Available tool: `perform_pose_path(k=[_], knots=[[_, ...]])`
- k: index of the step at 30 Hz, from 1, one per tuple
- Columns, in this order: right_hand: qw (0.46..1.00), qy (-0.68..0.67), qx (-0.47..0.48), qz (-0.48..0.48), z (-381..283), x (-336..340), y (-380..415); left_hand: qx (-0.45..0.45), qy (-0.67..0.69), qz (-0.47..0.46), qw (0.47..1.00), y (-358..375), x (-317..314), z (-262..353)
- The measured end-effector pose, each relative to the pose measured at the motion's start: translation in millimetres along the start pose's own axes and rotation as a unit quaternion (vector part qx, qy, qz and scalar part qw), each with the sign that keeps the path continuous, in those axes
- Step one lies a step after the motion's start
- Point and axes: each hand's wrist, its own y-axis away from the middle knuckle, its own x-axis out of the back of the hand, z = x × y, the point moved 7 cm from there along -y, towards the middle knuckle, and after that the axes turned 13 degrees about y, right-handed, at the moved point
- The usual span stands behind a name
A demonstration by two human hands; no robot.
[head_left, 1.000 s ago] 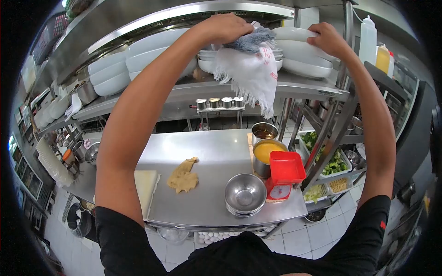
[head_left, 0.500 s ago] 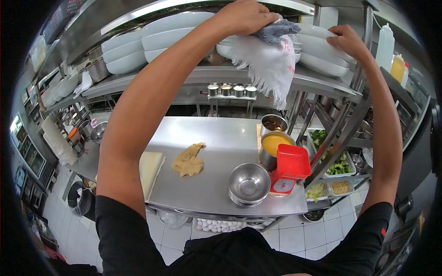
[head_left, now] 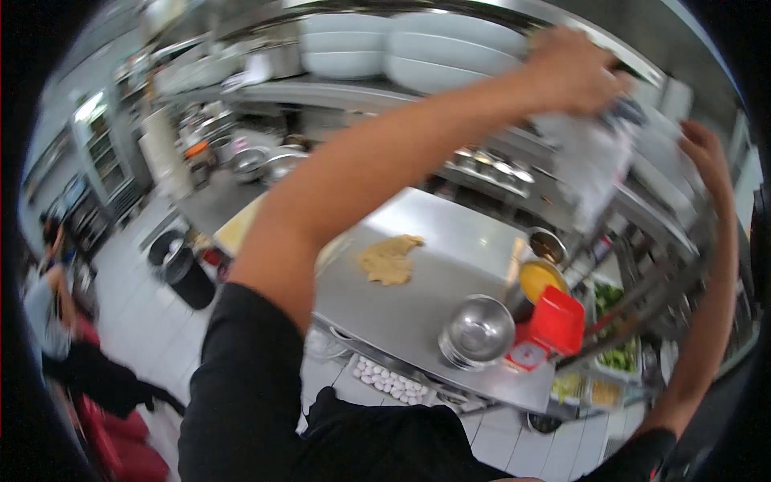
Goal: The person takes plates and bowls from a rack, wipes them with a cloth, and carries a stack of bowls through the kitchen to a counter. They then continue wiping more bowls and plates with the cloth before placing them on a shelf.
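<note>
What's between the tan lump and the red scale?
In the head view: bare steel tabletop next to the tan lump, then stacked metal bowls beside the red scale.

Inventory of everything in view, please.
Table: one, silver, centre
Dough: one, tan, on table
Bowls: one stack, silver, table right
Scale: one, red, by bowls
Pots: two, silver, behind scale
Eggs: many, white, under table
Dishes: several, white, upper shelf
Greens: many, green, lower right
Bin: one, black, left floor
Cloths: two, white and grey, upper right
Co-worker: one, grey-topped, far left
Rest: too blurred
Left hand: one, bare, gripping cloths
Right hand: one, bare, far right
</note>
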Motion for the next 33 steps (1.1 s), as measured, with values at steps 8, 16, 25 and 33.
perform_pose_path(k=[8, 16, 25, 33], knots=[[0.991, 0.022, -0.029, 0.129, -119, 108, 56, -0.107, 0.225, 0.114, 0.962, 155, 51, 80], [0.980, -0.054, 0.087, 0.171, -279, 114, 122, 0.228, 0.338, -0.053, 0.911, 379, 152, 29], [0.940, -0.330, 0.089, 0.021, -509, 16, 106, 0.636, 0.264, 0.129, 0.713, 664, 292, -10], [0.767, -0.573, 0.198, -0.213, -803, -81, 141, 0.686, 0.172, 0.117, 0.697, 731, 376, 17]])
